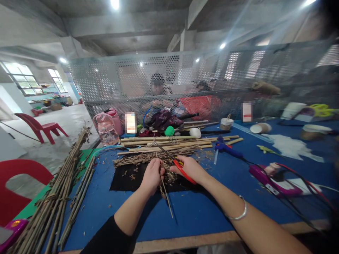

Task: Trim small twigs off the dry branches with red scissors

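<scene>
My left hand (153, 173) is closed around a thin dry stem (167, 201), which slants down toward the table's front edge. In my right hand (191, 170) is a pair of scissors with red handles (183, 170); their dark blades (164, 150) point up and left, past the stem's upper end. Under both hands lies a black cloth (124, 180) strewn with dry leaf bits. A row of dry twigs (127, 161) rests along the cloth's far edge.
Bamboo sticks (222, 139) lie behind the twigs. A blue glue gun (228, 149) and a purple power strip (275, 181) are at right. Bundled long stems (53, 194) and a pink backpack (107, 128) stand left. Beyond a perforated screen (127, 77) sit people.
</scene>
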`<action>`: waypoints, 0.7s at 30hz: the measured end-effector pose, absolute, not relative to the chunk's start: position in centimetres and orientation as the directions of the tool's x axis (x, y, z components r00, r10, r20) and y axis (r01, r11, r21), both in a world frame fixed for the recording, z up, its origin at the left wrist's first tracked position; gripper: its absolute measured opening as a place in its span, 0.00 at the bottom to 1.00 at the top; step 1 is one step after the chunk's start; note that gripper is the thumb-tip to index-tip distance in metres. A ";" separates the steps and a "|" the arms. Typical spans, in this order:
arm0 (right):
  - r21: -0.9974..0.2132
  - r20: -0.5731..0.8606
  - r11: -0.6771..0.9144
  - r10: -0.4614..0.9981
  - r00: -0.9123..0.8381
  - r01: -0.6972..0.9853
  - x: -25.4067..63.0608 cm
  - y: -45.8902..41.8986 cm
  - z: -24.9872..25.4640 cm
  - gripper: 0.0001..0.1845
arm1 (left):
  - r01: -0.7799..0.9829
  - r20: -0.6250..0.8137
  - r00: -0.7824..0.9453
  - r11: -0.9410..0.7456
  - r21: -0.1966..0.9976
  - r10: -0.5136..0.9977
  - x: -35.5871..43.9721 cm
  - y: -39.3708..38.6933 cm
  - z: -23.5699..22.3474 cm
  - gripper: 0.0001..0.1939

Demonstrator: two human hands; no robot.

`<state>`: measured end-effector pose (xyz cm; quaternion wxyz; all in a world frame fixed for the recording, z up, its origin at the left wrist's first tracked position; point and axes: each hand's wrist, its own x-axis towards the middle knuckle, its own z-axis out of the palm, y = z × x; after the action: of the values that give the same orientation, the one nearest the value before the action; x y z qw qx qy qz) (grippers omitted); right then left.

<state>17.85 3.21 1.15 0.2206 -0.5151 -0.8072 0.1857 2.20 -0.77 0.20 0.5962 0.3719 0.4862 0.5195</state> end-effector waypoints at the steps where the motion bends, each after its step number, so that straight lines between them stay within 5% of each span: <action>1: -0.522 0.155 0.391 0.917 -0.366 0.758 17.8 3.1 1.2 0.20 | -0.240 -0.176 -0.023 0.165 0.956 0.984 2.2 -0.8 0.2 0.11; 21: -0.573 0.169 0.428 0.896 -0.410 0.699 17.5 2.0 1.2 0.21 | -0.092 -0.009 0.043 0.013 0.996 0.999 2.2 -1.1 0.3 0.17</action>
<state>17.47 2.01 1.16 0.2325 -0.4908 -0.8124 0.2123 2.21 -1.09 0.35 0.5358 0.4840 0.4683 0.5092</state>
